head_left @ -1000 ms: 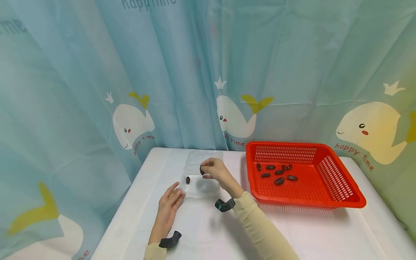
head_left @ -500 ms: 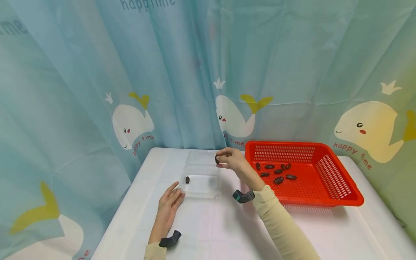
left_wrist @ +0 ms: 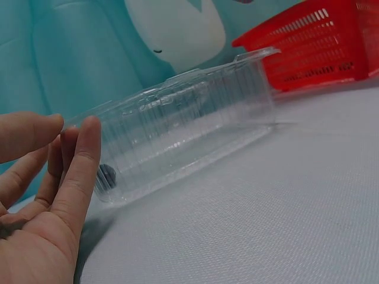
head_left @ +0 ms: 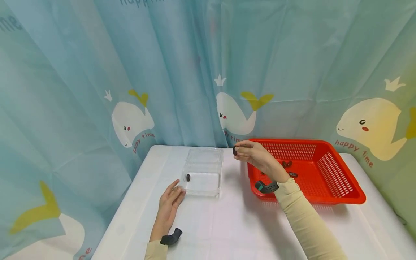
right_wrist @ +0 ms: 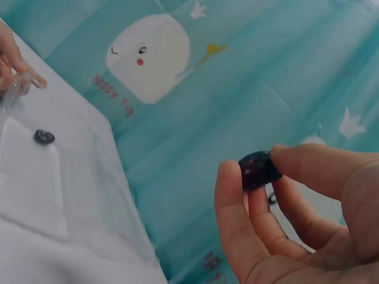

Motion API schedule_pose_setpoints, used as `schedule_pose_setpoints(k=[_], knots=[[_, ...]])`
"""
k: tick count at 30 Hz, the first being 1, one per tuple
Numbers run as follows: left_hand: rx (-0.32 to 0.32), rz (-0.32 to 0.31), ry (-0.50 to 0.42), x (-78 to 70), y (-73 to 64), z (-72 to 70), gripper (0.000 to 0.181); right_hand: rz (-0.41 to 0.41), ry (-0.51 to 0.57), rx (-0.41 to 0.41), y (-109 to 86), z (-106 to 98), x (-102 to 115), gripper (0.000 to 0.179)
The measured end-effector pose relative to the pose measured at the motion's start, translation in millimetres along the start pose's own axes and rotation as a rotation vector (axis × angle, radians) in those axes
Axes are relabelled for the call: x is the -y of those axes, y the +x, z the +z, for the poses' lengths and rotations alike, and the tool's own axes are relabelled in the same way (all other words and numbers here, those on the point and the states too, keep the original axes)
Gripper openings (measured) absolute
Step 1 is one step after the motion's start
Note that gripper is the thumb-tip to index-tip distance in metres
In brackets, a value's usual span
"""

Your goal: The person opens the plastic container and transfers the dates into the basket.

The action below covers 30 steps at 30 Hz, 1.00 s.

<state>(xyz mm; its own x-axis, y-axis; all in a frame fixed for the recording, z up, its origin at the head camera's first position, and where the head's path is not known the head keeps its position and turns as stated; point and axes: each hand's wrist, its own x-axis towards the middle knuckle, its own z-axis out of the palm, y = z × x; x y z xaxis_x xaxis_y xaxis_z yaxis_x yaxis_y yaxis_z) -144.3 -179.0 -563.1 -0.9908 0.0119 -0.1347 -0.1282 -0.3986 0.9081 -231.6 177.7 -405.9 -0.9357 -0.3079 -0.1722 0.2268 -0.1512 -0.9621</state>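
My right hand (head_left: 256,157) pinches a dark, glossy date (right_wrist: 258,170) between thumb and fingertips, in the air by the left wall of the red basket (head_left: 339,193). A clear plastic box (left_wrist: 195,133) lies on the table with its lid (head_left: 205,156) folded back. Inside the box, at its left end, sits one date (head_left: 188,177). My left hand (head_left: 169,202) rests at the box's front left corner, its fingers fairly straight and touching the wall. More dates (head_left: 293,174) lie in the basket; my right hand and wrist hide some of them in the head view.
A white cloth (head_left: 227,224) covers the table. Right behind it hangs a blue-green curtain (head_left: 182,72) printed with whales. The basket's raised rim stands to the right of the box, with a strip of cloth between them.
My right hand has moved right and slightly away from above the box to the basket's left edge, still pinching the date. My left hand and the box stay in place.
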Motion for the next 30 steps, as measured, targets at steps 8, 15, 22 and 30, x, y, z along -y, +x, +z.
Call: schedule_pose_setpoints(k=[8, 15, 22, 30], knots=[[0.001, -0.001, -0.012, -1.4, 1.2, 1.5, 0.054, 0.055, 0.047, 0.001, -10.9, -39, 5, 0.012], [0.012, 0.001, -0.014, -2.0, -1.0, 0.4, 0.056, 0.1, 0.031, 0.017, -25.8, -68, 2, 0.019], [0.002, -0.014, -0.021, -2.4, 0.0, 1.3, 0.054, 0.144, 0.003, 0.022, -30.6, -91, 0, 0.023], [0.002, -0.017, 0.003, -0.6, 0.8, -0.5, 0.055, 0.241, 0.082, 0.015, -34.0, -122, -2, 0.017]])
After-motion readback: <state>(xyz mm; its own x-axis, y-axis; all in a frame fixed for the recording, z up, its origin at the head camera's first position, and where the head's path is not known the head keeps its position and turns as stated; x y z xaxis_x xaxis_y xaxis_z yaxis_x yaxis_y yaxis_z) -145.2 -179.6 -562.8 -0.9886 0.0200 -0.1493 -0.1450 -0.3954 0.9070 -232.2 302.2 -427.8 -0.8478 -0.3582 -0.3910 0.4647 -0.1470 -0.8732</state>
